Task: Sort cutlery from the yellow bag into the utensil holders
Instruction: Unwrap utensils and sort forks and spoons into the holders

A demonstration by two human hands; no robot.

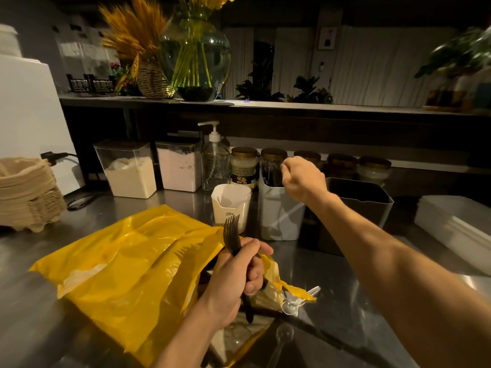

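Clear spoon (pixel 283 335) lies closest, at the near edge of the counter (pixel 358 301). More clear spoons (pixel 292 305) sit just beyond it, touching the open mouth of the yellow bag (pixel 127 261). The bag sprawls over the near-left part of the counter. At its mouth the left grip (pixel 236 277) is closed round a bundle of black forks (pixel 231 229), tines up and handles pointing down.

Toward the back edge stand three holders: a small white holder (pixel 231 205), a tall pale holder (pixel 279 216) with dark cutlery standing in it, and a dark holder (pixel 358 205) at the right (its inside is too dim to read). The right grip (pixel 303 181) hangs over the tall pale holder's far rim with its fingers curled. Whether they pinch a piece or nothing cannot be told.

The step in hand looks like feeding dark pieces into the tall pale holder. To do it well:

- Pass one fork at a time from the left bundle to the right grip.
- Lower each handle-first, close to the rim, so nothing bounces out or tips the holder.
- Hold the bundle clear of the bag's plastic, which could snag the tines.
- Send the clear spoons to a holder of their own (probably the small white one).
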